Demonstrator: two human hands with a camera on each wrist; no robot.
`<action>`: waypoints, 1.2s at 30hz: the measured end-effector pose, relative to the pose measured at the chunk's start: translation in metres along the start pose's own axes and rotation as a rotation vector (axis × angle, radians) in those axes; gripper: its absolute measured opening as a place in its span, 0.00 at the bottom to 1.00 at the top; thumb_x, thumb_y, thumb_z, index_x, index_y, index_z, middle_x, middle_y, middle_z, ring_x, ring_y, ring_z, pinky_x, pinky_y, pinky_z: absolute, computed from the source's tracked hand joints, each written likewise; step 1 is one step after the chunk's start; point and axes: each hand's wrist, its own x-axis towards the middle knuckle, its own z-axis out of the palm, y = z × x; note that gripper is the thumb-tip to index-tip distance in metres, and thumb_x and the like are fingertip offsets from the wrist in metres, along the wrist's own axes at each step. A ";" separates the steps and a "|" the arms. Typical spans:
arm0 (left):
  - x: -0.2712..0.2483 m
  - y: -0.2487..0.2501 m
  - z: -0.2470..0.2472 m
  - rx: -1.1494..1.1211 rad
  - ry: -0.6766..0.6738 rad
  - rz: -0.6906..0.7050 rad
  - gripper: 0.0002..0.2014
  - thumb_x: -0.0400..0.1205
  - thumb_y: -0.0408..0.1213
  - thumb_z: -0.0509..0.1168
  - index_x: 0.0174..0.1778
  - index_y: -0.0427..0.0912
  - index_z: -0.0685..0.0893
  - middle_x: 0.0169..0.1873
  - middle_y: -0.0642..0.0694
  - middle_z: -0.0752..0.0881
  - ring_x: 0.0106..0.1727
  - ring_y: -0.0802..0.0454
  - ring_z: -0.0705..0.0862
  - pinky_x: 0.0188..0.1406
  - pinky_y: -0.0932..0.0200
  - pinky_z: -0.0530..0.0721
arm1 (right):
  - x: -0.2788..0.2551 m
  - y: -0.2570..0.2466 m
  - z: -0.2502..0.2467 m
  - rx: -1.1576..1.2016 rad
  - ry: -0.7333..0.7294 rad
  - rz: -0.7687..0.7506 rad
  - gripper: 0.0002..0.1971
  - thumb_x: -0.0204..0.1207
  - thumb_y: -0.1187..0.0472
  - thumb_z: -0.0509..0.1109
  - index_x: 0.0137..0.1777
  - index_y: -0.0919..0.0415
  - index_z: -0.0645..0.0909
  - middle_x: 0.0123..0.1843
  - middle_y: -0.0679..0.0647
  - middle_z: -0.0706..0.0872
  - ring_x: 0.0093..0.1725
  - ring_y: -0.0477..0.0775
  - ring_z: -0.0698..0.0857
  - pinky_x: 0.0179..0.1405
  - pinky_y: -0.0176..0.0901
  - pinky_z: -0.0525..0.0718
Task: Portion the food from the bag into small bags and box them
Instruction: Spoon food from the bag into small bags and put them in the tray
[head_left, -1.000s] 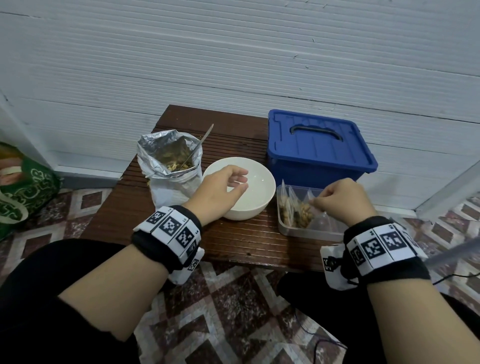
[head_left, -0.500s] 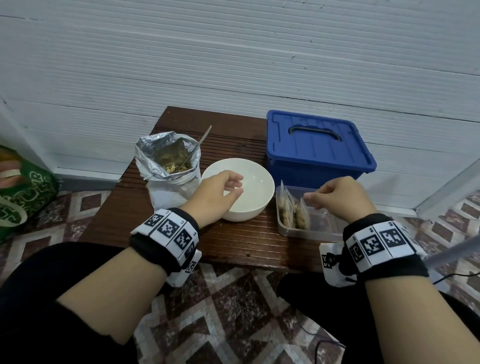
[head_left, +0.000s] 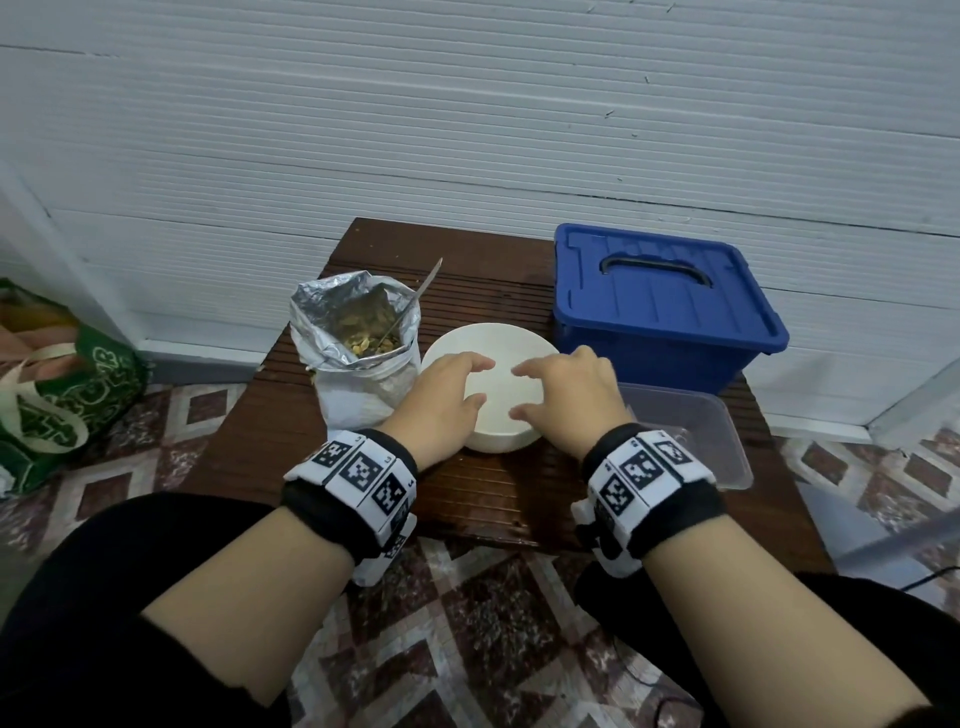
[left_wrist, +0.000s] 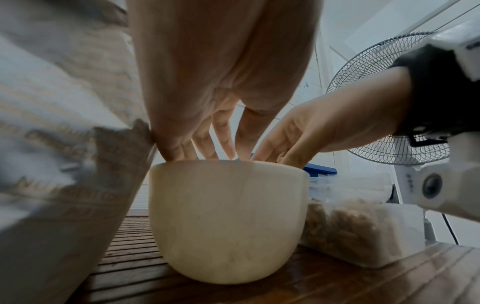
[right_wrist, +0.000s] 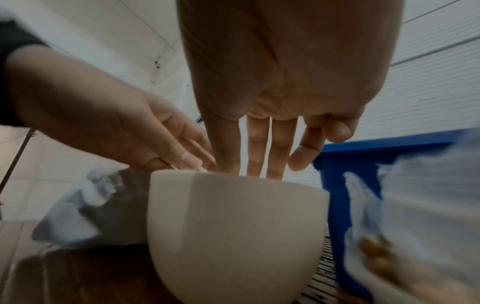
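Note:
An open foil bag (head_left: 358, 338) of food stands at the table's left, a spoon (head_left: 415, 301) leaning in it. Right of it sits a white bowl (head_left: 493, 374). Both hands hover over the bowl, fingers pointing down at its rim. My left hand (head_left: 483, 382) is on the left side and my right hand (head_left: 517, 392) on the right, with straight fingers (right_wrist: 259, 148) and nothing in them. In the right wrist view a thin pale strip shows under the left thumb (right_wrist: 187, 159); whether it is pinched is unclear. Filled small bags (left_wrist: 345, 226) stand in a clear container (head_left: 691, 436).
A closed blue lidded box (head_left: 660, 306) sits behind the clear container. The small brown slatted table (head_left: 467, 499) stands against a white wall. A green bag (head_left: 62, 395) lies on the tiled floor at left. A standing fan (left_wrist: 389, 102) is to the right.
My right hand has left the clear container and moved left to the bowl. The left hand has stayed at the bowl.

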 end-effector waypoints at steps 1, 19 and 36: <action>0.000 0.000 0.000 -0.004 0.000 -0.004 0.20 0.85 0.32 0.61 0.73 0.46 0.73 0.73 0.48 0.74 0.75 0.53 0.69 0.76 0.58 0.64 | 0.003 -0.003 0.003 -0.053 -0.018 -0.022 0.26 0.76 0.46 0.70 0.75 0.46 0.73 0.67 0.52 0.81 0.67 0.57 0.69 0.65 0.50 0.65; 0.002 0.001 -0.003 -0.019 -0.019 -0.030 0.23 0.85 0.32 0.62 0.77 0.44 0.68 0.75 0.47 0.72 0.77 0.53 0.68 0.76 0.60 0.63 | 0.011 -0.007 0.012 -0.043 0.072 -0.053 0.12 0.84 0.56 0.60 0.59 0.49 0.85 0.55 0.53 0.86 0.60 0.57 0.74 0.58 0.49 0.66; -0.004 0.019 -0.010 -0.409 0.140 0.049 0.11 0.83 0.35 0.67 0.59 0.49 0.76 0.40 0.52 0.84 0.43 0.57 0.85 0.47 0.71 0.79 | -0.015 0.010 -0.042 0.947 0.069 0.239 0.01 0.76 0.61 0.73 0.45 0.57 0.85 0.41 0.49 0.89 0.44 0.43 0.84 0.49 0.37 0.77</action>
